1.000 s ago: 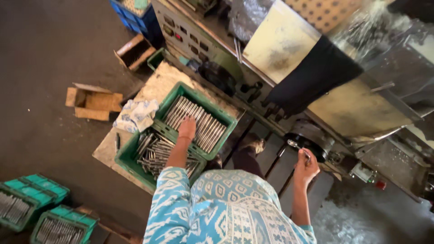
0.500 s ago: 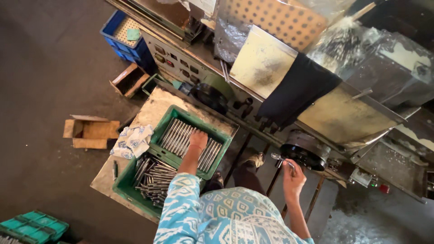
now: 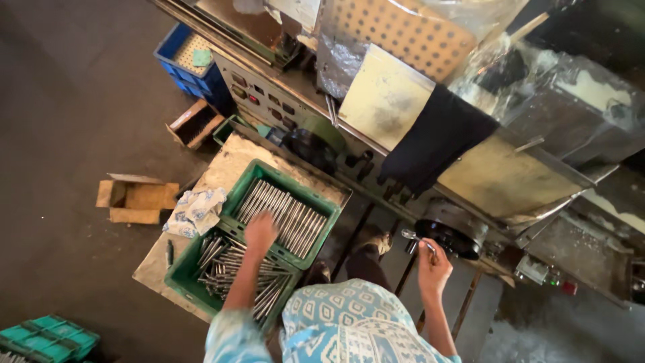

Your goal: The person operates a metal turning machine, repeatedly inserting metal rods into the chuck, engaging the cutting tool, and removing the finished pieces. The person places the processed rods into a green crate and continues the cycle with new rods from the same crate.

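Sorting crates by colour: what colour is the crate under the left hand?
Green crate, head view.

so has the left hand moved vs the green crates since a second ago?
Yes. The left hand has come back from the rods in the upper green crate toward its near rim, by the lower crate.

Dark concrete floor [image 3: 67,101] fills the frame's left around me. A long grimy machine [image 3: 537,168] crosses the upper right; a blue crate [image 3: 185,64] sits upper left, cardboard scraps [image 3: 134,200] at left.
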